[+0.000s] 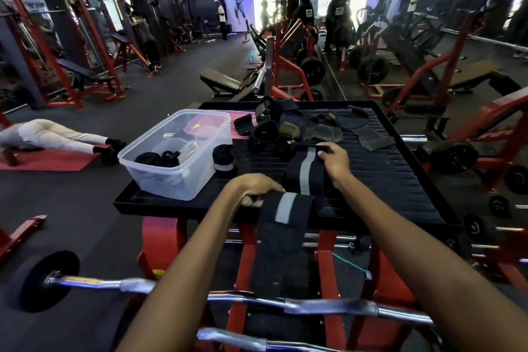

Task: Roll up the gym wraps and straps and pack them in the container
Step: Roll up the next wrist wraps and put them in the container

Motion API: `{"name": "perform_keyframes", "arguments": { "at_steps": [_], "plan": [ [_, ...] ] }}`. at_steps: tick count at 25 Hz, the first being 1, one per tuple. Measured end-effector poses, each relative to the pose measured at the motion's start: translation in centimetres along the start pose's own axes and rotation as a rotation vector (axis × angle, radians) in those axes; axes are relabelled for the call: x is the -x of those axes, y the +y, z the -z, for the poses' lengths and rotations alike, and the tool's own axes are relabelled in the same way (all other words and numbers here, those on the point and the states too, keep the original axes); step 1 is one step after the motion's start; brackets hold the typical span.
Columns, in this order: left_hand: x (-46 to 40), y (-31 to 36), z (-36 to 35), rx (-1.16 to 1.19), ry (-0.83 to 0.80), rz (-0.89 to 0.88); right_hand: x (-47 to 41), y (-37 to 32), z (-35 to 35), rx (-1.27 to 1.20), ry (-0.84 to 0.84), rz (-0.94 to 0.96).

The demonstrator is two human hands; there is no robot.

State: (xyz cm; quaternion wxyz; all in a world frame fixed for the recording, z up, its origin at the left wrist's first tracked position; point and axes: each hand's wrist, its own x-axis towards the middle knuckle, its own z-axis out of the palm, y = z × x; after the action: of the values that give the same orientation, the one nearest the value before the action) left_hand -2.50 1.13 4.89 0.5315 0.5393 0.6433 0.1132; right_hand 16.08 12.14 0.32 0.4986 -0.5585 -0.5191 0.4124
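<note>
Both hands are on one long black wrap (297, 180) — left hand (257, 190) curled round its near end at the tray (400, 180) edge, right hand (334, 158) pinching the far end beyond — rolling looks about to start, then leftward into the container (160, 180).

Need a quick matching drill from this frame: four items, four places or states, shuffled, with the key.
Column 1
1. left hand
2. right hand
3. clear container
4. rolled wrap

Column 2
A. stands on the black platform just right of the container
B. grips the near end of the grey-striped wrap at the platform's front edge
C. holds a few black rolls, lid off
D. pinches the far end of the grey-striped wrap

Pairs: 1-B, 2-D, 3-C, 4-A
</note>
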Motion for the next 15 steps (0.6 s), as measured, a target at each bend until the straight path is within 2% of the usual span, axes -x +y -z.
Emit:
{"name": "perform_keyframes", "arguments": {
  "at_steps": [2, 3, 4, 8, 10, 13, 15],
  "plan": [
    [-0.4, -0.9, -1.1, 0.205, -0.017, 0.003, 0.3, 0.5, -0.3, -0.012, -0.014, 0.012],
    [-0.4, -0.9, -1.3, 0.208, 0.014, -0.007, 0.5, 0.6, -0.4, -0.028, -0.020, 0.024],
    [-0.2, -0.7, -1.5, 0.179, 0.072, -0.024, 0.6, 0.7, -0.6, -0.042, -0.020, 0.033],
    [-1.0, -0.5, -0.7, -0.229, 0.408, -0.068, 0.9, 0.5, -1.0, -0.059, 0.039, 0.038],
    [-1.3, -0.5, -1.0, -0.273, 0.534, -0.082, 0.7, 0.0, -1.0, -0.058, 0.092, 0.029],
    [-2.5, -0.1, -1.5, -0.103, 0.698, -0.190, 0.0, -0.7, -1.0, -0.063, 0.121, 0.043],
    [-4.0, 0.8, -1.1, 0.138, 0.698, -0.262, -0.4, -1.1, -1.0, -0.054, 0.091, 0.077]
  ]
}}
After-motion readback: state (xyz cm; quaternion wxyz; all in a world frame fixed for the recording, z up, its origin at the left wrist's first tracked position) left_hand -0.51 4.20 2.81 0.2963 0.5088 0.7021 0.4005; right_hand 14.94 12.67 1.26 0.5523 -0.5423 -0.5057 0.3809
